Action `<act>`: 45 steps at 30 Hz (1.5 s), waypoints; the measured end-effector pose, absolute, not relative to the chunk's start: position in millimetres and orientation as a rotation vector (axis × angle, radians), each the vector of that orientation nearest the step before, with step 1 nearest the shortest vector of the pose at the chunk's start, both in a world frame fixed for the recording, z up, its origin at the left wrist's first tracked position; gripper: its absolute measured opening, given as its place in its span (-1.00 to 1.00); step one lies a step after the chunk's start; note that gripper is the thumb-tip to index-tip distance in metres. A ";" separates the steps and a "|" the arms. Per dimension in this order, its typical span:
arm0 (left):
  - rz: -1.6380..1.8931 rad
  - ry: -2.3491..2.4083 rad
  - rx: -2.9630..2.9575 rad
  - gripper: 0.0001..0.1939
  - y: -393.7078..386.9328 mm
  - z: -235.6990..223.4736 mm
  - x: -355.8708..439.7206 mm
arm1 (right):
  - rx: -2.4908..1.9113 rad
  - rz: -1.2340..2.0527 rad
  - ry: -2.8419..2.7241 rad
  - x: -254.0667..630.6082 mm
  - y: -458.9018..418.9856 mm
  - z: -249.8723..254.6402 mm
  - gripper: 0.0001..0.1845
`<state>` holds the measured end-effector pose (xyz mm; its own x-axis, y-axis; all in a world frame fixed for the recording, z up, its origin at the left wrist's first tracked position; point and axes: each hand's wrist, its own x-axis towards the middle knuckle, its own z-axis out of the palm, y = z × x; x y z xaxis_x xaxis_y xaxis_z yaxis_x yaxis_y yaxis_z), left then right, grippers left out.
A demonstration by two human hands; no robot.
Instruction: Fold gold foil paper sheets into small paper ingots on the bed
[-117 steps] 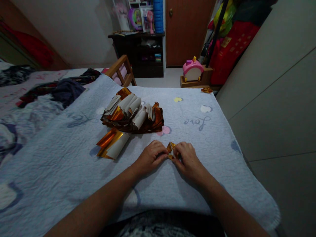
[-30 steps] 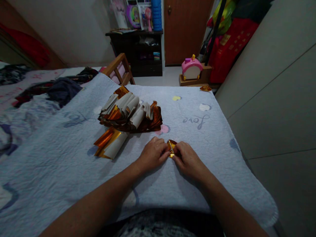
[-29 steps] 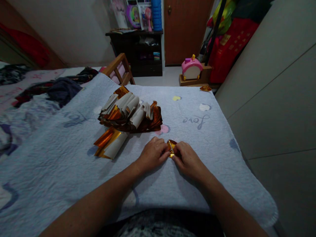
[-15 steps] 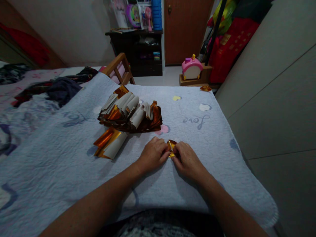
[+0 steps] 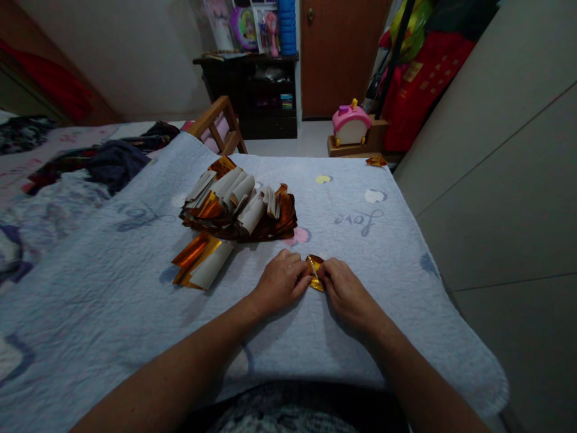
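A small folded piece of gold foil paper [image 5: 316, 282] lies low over the light blue quilt, a pale seam running across its middle. My left hand [image 5: 283, 278] pinches its left side, thumb and fingers closed. On the right side my right hand [image 5: 345, 288] grips the same piece between thumb and fingertips. Parts of the paper are hidden under the fingers. Beyond my left hand is a stack of gold and grey-white foil sheets [image 5: 238, 204], curled over. One curled foil bundle [image 5: 202, 264] sticks out from the near side of that stack.
The quilt [image 5: 351, 361] covers the surface, with a folded gold piece [image 5: 376, 161] at its far right corner. Clothes [image 5: 115, 165] lie at the left. A wooden chair [image 5: 220, 126] and a pink toy [image 5: 351, 123] stand past the far edge; a pale cabinet [image 5: 509, 198] borders the right.
My right hand has shifted slightly right, and its thumb has moved up off the near edge of the gold paper. More of the paper's lower part now shows. My left hand stays put.
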<state>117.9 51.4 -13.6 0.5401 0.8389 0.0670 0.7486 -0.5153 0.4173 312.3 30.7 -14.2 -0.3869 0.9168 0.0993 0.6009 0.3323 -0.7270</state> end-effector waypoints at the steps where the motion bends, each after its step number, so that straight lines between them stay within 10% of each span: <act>1: 0.374 1.306 2.443 -0.85 51.4 -13.8 117.9 | -1.324 0.832 -2.102 312.4 30.6 -13.4 -0.78; 45: 0.453 1.494 2.322 -0.71 49.6 -16.6 113.3 | -1.446 0.525 -2.222 297.2 26.7 -17.9 -0.89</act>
